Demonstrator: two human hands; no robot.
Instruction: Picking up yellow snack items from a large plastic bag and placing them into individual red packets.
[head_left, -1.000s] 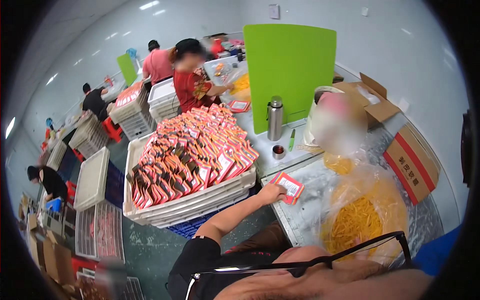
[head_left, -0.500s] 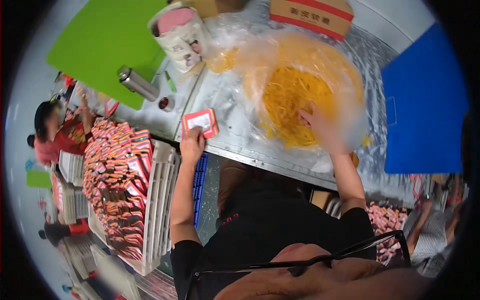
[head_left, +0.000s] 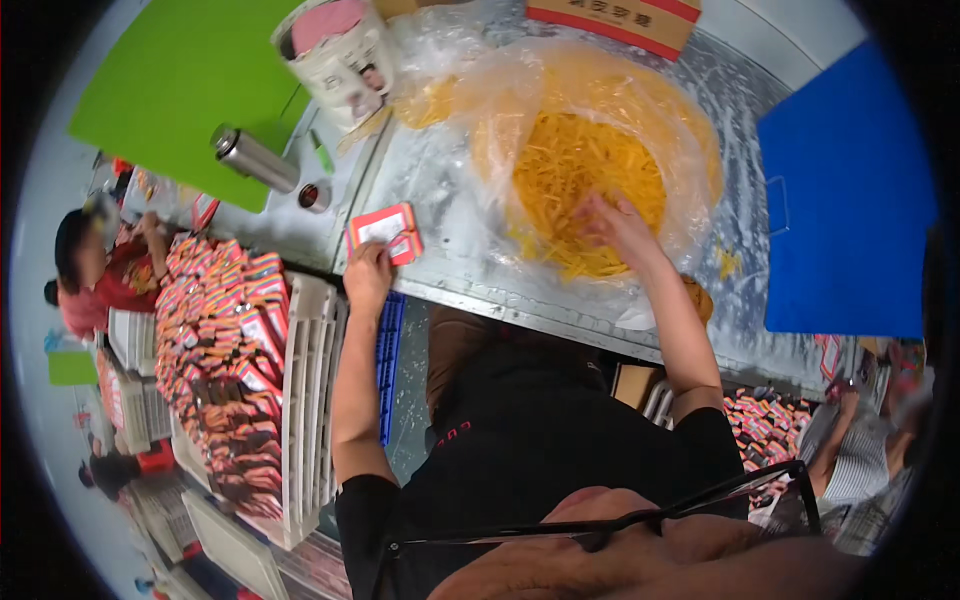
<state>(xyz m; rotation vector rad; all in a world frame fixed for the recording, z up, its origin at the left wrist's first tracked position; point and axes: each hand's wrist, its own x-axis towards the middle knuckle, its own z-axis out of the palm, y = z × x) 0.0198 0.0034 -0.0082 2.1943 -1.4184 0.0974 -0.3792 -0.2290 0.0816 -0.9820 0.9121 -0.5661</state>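
Note:
At the table's near edge, my left hand point(head_left: 368, 275) pinches the near side of a flat red-and-white packet point(head_left: 402, 248), which lies on the metal tabletop. Thin yellow strips point(head_left: 565, 165) fill a large clear plastic bag point(head_left: 690, 135), its mouth spread wide. Over the near right part of the strips is my right hand point(head_left: 630, 235). Its fingers are somewhat blurred but apart, and I see nothing held in them.
Left of me stand stacked white crates point(head_left: 310, 390) heaped with packets point(head_left: 220, 340). A steel flask point(head_left: 255, 160), small cup point(head_left: 313, 196), green board point(head_left: 170, 90) and fabric bag point(head_left: 340, 65) lie beyond. A cardboard box point(head_left: 620, 22) and blue panel point(head_left: 845, 200) bound the table. Co-workers point(head_left: 120, 270) sit nearby.
My right hand has lifted slightly from the strips, its fingers loosening. My left hand stays at the packet. The whole view has shifted a little.

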